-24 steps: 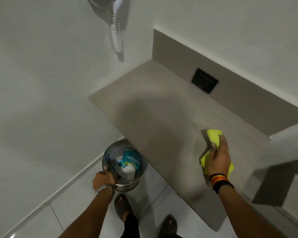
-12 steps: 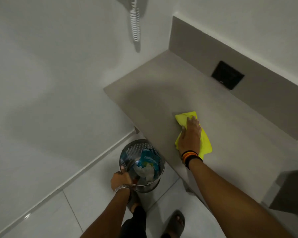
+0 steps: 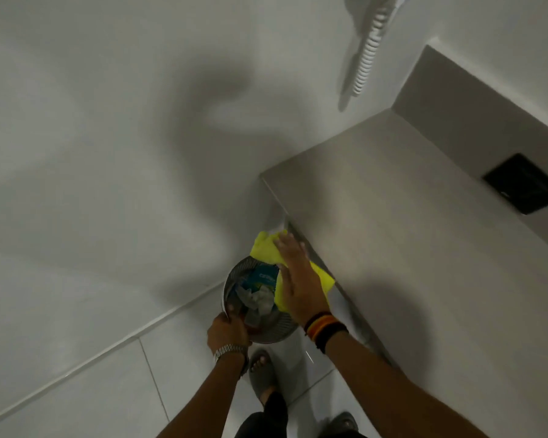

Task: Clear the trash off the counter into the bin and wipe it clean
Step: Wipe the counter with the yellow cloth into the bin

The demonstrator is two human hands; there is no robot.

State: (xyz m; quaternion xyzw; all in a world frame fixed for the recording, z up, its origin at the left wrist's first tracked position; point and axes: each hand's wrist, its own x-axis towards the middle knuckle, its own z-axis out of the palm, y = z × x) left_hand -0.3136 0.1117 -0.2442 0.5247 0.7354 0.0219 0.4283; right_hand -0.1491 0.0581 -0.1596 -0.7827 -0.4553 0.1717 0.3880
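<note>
A round metal mesh bin point(image 3: 234, 281) stands on the floor beside the beige counter point(image 3: 424, 248). Inside it lie a blue wrapper point(image 3: 261, 277) and crumpled white paper point(image 3: 258, 300). My left hand point(image 3: 228, 331) grips the bin's near rim. My right hand point(image 3: 301, 279) lies flat on a yellow cloth point(image 3: 264, 248), which hangs over the counter's left front edge and partly over the bin. The cloth's middle is hidden under my palm.
A black wall plate point(image 3: 524, 184) sits in the backsplash at the right. A white coiled cord point(image 3: 369, 55) hangs on the wall above the counter. White floor tiles point(image 3: 92, 390) spread to the left, and my sandalled feet point(image 3: 261, 374) stand below the bin.
My right hand has swept the yellow cloth leftward across the counter to its edge above the bin. My left hand has kept hold of the bin's rim.
</note>
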